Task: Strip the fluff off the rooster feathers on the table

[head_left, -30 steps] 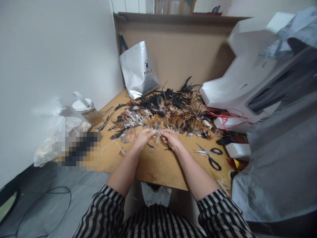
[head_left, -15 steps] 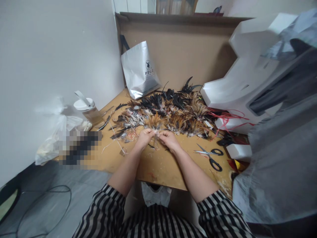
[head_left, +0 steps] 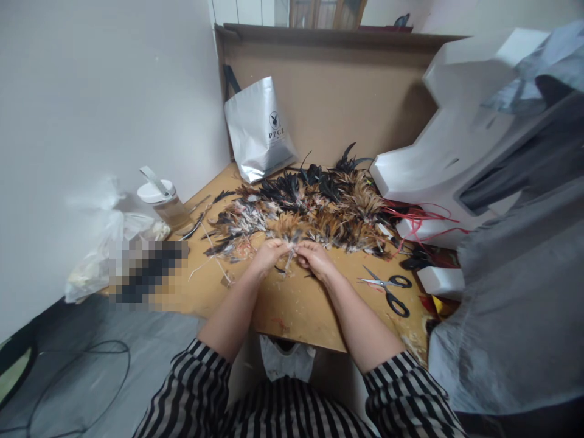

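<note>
Between my fingertips is a small greyish feather (head_left: 291, 258), its pale lower end hanging down over the table. My left hand (head_left: 270, 254) pinches it from one side, and my right hand (head_left: 312, 255) pinches close by from the other, the fingertips nearly touching. Just beyond the hands lies a wide heap of feathers in bunches: brown ones (head_left: 335, 230), black ones (head_left: 283, 190) and grey-white ones (head_left: 241, 219). Red bits of thread show among them. The exact grip of the fingers is too small to make out fully.
Black-handled scissors (head_left: 387, 286) lie spread at the right. A silver bag (head_left: 258, 131) leans at the back. A lidded jug (head_left: 159, 198) and a plastic bag (head_left: 114, 249) stand left. White foam (head_left: 410, 161) and red string (head_left: 420, 216) are at the right.
The hands stay in nearly the same place, with the fingers shifting slightly. The feather's pale lower end now shows more plainly between them.
</note>
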Available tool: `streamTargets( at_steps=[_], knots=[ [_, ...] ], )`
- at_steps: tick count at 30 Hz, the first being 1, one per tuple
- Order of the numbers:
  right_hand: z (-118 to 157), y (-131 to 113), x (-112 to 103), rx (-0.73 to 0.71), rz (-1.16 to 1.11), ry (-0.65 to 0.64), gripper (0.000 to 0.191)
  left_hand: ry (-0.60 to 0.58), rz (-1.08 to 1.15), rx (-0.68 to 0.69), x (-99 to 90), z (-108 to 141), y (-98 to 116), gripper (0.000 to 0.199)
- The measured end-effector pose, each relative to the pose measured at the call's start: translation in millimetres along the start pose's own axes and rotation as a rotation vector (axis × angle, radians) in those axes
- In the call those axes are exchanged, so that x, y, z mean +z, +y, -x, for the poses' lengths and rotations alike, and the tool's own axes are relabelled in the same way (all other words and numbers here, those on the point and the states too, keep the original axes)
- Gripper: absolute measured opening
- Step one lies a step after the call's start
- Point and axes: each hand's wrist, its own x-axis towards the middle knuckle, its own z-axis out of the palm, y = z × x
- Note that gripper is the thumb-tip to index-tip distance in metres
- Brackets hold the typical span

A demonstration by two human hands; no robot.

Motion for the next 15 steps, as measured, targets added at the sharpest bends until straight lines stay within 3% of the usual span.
streamTargets(
  at_steps=[8,15],
  knots=[
    [5.5,-4.0,7.1,0.057,0.09,-0.046,0.025,0.119,-0.1,0.051,-3.4,-3.2,-3.5,0.027],
    [3.7,-1.8,-0.2,0.071,0.059,-0.074,0.02,0.257,-0.102,0.116,-6.6,-5.7,-6.6,0.027]
  ],
)
